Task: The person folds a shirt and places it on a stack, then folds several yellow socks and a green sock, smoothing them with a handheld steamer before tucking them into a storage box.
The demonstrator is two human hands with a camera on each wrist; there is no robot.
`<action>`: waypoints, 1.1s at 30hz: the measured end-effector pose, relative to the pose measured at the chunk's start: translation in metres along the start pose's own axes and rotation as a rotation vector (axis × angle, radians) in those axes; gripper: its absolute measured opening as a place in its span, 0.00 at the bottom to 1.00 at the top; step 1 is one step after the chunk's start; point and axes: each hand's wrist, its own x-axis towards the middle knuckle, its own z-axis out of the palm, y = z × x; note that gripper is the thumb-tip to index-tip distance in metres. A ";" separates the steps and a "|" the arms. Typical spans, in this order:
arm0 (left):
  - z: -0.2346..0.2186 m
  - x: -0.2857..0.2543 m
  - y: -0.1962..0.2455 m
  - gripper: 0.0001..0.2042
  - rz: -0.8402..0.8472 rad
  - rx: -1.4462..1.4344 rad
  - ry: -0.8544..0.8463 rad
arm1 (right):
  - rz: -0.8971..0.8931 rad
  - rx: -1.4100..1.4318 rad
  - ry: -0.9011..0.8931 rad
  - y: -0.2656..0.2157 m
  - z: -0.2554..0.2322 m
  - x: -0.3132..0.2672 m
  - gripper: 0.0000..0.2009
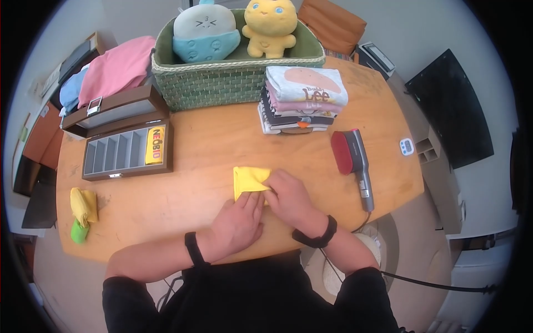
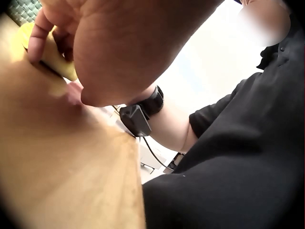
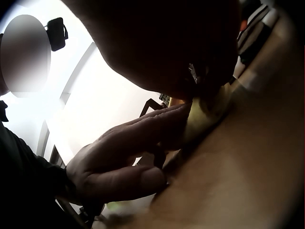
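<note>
A folded yellow sock (image 1: 248,180) lies on the wooden table in front of the person. My left hand (image 1: 237,222) presses its lower edge with fingers extended; the left wrist view shows those fingers on the yellow fabric (image 2: 57,62). At the sock's right side, my right hand (image 1: 288,195) pinches a corner between thumb and curled fingers. In the right wrist view, the fabric (image 3: 202,117) sits under the dark right hand, beside the left fingers. Part of the sock is hidden under both hands.
An open brown compartment box (image 1: 127,150) holds a folded yellow NEOBIO sock (image 1: 155,145). More yellow-and-green socks (image 1: 83,208) lie at left. Behind are a green basket (image 1: 216,86) with plush toys and folded shirts (image 1: 302,102). A corded hair brush (image 1: 355,158) and small timer (image 1: 407,146) are at right.
</note>
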 end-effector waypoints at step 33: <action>0.000 0.007 -0.010 0.30 -0.031 0.032 -0.097 | -0.012 -0.440 -0.191 -0.032 0.011 0.043 0.07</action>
